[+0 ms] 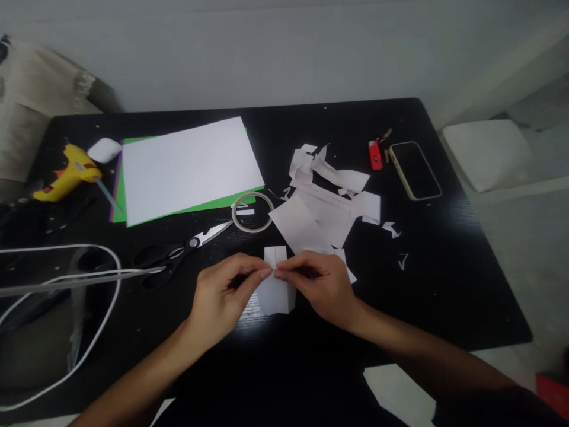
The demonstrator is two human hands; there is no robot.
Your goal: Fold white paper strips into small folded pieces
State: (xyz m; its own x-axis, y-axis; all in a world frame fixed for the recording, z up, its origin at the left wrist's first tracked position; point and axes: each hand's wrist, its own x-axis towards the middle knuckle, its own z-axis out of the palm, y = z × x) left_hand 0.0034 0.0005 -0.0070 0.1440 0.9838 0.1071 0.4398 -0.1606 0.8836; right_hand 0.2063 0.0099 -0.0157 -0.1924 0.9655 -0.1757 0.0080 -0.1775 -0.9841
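Note:
A small folded white paper piece (276, 292) lies on the black table (444, 284) near its front middle. My left hand (224, 296) pinches the paper's upper part from the left with thumb and forefinger. From the right, my right hand (320, 283) pinches the same spot, fingertips almost touching those of the left. Both hands are closed on the paper. Part of the piece is hidden under my fingers.
Black scissors (178, 256) and a tape roll (252, 212) lie left of the hands. White paper scraps (329, 196) sit behind them. Farther off are white and green sheets (186, 169), a yellow glue gun (66, 173), a red lighter (374, 155), a phone (415, 170) and a white cable (89, 338).

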